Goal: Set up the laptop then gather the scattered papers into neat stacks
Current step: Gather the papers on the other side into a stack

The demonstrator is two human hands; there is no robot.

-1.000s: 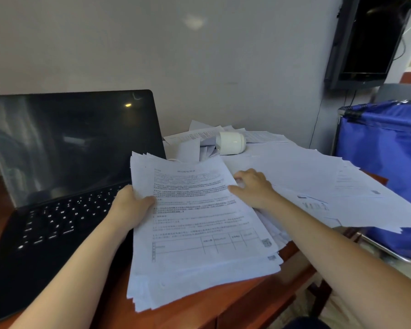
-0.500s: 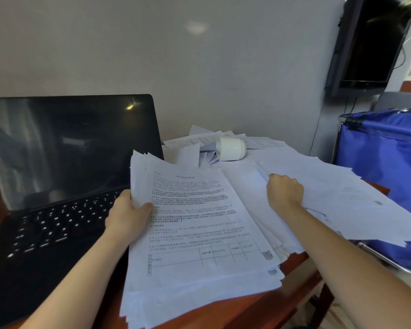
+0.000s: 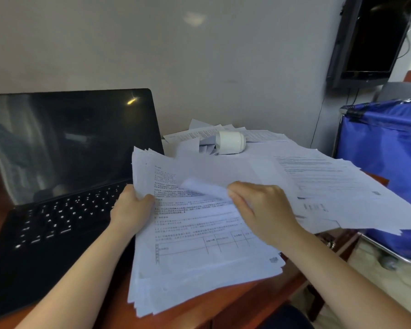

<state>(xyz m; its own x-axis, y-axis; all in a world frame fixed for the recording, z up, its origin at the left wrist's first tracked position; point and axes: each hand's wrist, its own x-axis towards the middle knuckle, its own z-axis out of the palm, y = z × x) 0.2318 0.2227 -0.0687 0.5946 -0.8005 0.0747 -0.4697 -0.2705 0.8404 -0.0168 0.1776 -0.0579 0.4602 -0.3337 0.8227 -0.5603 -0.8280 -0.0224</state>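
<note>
Beside laptop (image 3: 64,162): L hand (image 3: 131,210), thumb-grip on paper stack (image 3: 199,257); R hand (image 3: 263,210), pinch on loose sheet (image 3: 207,188).

The reddish-brown wooden counter (image 3: 235,307) carries an open black laptop (image 3: 57,198) on its left. Just right of it lies a thick stack of printed papers (image 3: 199,252), reaching toward the near edge. Farther right, loose sheets (image 3: 330,186) spread out and overhang the right edge.
</note>
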